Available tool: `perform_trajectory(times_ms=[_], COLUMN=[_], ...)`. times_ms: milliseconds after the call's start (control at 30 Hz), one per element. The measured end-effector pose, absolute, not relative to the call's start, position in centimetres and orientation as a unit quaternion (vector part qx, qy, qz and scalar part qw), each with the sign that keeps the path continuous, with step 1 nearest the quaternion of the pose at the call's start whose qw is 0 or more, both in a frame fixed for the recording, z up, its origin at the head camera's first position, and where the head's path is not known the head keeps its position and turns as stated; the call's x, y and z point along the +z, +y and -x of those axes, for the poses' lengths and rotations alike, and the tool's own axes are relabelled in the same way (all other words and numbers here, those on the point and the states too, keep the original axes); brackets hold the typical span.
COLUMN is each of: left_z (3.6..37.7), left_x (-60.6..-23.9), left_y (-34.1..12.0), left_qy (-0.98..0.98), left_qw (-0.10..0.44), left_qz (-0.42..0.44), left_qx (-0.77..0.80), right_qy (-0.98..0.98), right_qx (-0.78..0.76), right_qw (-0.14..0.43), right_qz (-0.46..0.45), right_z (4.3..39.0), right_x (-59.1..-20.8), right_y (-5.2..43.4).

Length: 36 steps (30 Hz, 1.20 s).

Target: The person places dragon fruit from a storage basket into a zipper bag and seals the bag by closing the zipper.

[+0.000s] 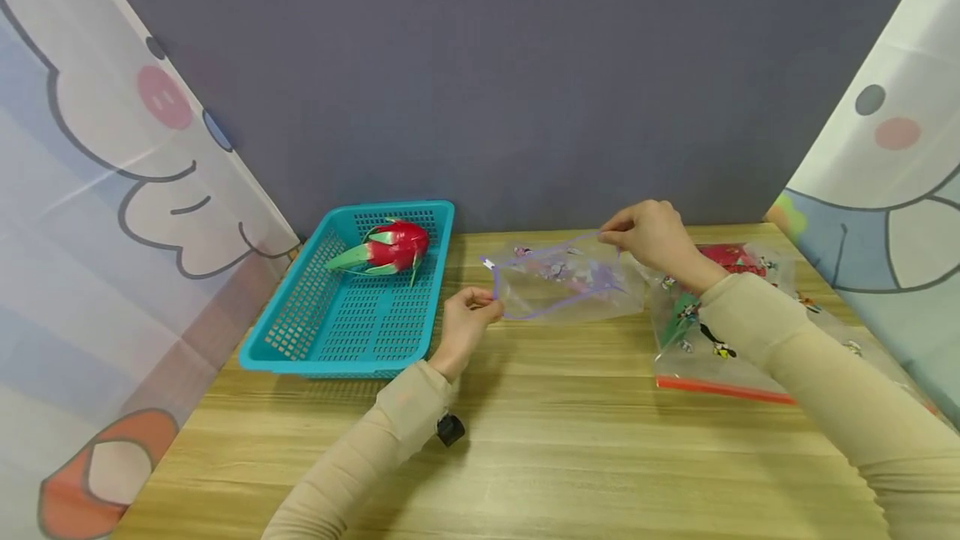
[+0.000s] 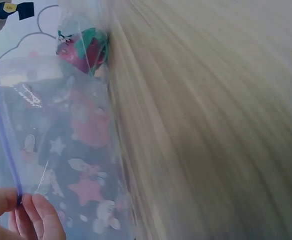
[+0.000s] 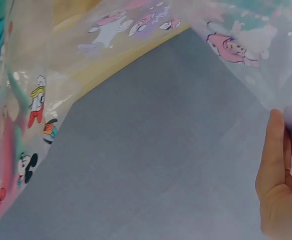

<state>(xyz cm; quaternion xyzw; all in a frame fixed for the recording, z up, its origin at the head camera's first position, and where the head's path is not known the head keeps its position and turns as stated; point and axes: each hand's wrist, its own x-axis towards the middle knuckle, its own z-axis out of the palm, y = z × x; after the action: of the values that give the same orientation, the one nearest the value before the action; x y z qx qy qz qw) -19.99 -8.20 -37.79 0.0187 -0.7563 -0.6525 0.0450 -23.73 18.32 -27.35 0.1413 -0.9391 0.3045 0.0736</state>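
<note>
A pink star print (image 2: pixel 85 191) on the clear plastic bag with a purple zip rim (image 1: pixel 558 280) is shown plainly only in the left wrist view; the turquoise plastic basket (image 1: pixel 384 302) is seen whole only in the head view, left of centre. There, the bag is held just right of centre, its rim pinched by the fingers of the left hand (image 1: pixel 467 323) and right hand (image 1: pixel 656 240), the forearms angled up from bottom edge and lower right.

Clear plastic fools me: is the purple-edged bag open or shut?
Open: the bag gapes, its purple edges apart in the head view.
</note>
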Motion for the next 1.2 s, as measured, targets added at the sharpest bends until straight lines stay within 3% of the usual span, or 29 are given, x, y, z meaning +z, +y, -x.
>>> perform_trajectory(times_ms=[267, 633, 767, 833, 967, 1200], left_z=[20.2, 17.9, 16.7, 15.9, 14.7, 16.2], left_x=[-36.8, -35.7, -35.2, -34.1, -30.8, -26.4], left_y=[-7.9, -9.5, -10.7, -11.6, -13.9, -18.5], left_qy=[-0.756, -0.818, -0.855, -0.873, -0.891, -0.894], left_qw=[0.021, -0.090, -0.105, -0.091, 0.001, 0.143], left_qz=[-0.008, 0.058, 0.117, 0.171, 0.264, 0.319], left_qx=[-0.654, -0.565, -0.494, -0.447, -0.369, -0.281], right_qy=[-0.941, -0.941, -0.940, -0.940, -0.939, -0.940], right_qx=[0.282, 0.278, 0.285, 0.285, 0.284, 0.284], right_qw=[0.083, 0.083, 0.082, 0.088, 0.100, 0.105], right_qz=[-0.169, -0.174, -0.168, -0.167, -0.166, -0.157], right_z=[23.3, 23.1, 23.0, 23.0, 23.0, 23.0], right_x=[-27.3, -28.3, -28.4, -28.5, -28.7, -28.4], right_y=[17.3, 17.5, 17.6, 17.6, 17.8, 18.0])
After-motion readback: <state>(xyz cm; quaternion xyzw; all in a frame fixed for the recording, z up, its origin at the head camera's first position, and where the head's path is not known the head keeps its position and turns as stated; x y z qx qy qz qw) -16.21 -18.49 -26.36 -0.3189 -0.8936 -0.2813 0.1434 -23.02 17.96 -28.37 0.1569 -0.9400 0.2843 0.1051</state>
